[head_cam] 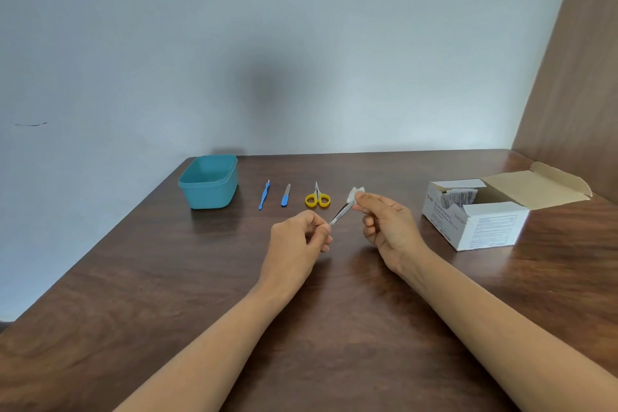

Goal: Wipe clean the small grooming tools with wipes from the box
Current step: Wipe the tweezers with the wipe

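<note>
A dark wood desk (167, 294) meets a pale blue wall (133, 43). Above mid-desk, the left hand (294, 237) pinches metal tweezers (340, 212). The right hand (388, 224) has its grip clamped on a white wipe (355, 192) at their tip.

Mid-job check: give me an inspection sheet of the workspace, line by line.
Surface: brown wooden table, glossy.
Job's things: silver metal tweezers in hand; white wipe at their tip; open white cardboard wipe box at right; yellow-handled scissors, blue-handled file, blue-handled pusher in a row.
Clutter: teal plastic tub, left of the row.
Grippers: left hand pinches the tweezers; right hand pinches the wipe.
Cables: nothing seen.
Surroundings: pale wall behind, brown panel at right.
</note>
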